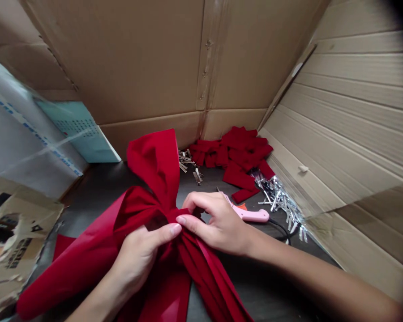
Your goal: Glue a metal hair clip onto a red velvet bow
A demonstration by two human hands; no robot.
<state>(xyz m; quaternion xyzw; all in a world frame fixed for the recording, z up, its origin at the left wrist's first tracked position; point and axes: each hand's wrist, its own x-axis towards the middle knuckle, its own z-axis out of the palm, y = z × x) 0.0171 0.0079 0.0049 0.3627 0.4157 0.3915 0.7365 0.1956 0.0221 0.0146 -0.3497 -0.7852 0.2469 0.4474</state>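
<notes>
A large red fabric bow [157, 165] fills the middle of the view, its loops to the upper left and left, its tails hanging toward me. My left hand [143, 250] grips the gathered centre from below, thumb on top. From the right, my right hand [215, 219] pinches a narrow red strip [179, 214] at the bow's centre between thumb and bent fingers. Both thumb tips nearly meet there. Just beyond my right hand lies a pink-handled tool [251, 214] with a dark cord; its front part is partly hidden.
Short red fabric strips [245, 147] lie piled at the back. Silver twist ties [282, 201] spread along the right, and small metal clips [188, 161] lie behind the bow. Cardboard walls [147, 58] enclose the dark table [97, 179]; a torn carton [16, 250] stands left.
</notes>
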